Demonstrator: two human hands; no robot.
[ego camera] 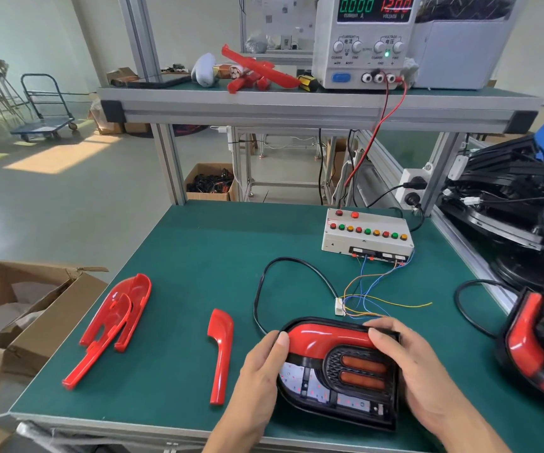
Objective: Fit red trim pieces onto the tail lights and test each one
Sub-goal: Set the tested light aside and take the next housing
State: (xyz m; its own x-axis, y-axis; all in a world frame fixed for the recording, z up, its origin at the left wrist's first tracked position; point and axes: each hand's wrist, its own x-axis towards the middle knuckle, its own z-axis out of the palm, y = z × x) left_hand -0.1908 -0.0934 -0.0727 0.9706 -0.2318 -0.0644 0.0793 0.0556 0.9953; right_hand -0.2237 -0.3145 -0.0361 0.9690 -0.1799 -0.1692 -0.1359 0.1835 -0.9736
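Two loose red pieces lie lower left of the frame: a nested trim stack [113, 325], then one curved trim piece [221, 354], long axis near-vertical, just left of the left hand [257, 371]; this hand (the nearer one) grips the tail light [339, 371] at its left edge, thumb on top; the right hand [408, 361] curls over its right side.

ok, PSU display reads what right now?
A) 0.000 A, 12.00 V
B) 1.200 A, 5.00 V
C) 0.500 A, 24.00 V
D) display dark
A: the grey bench power supply on the upper shelf shows green 0.000 under current and red 12.00 under voltage.
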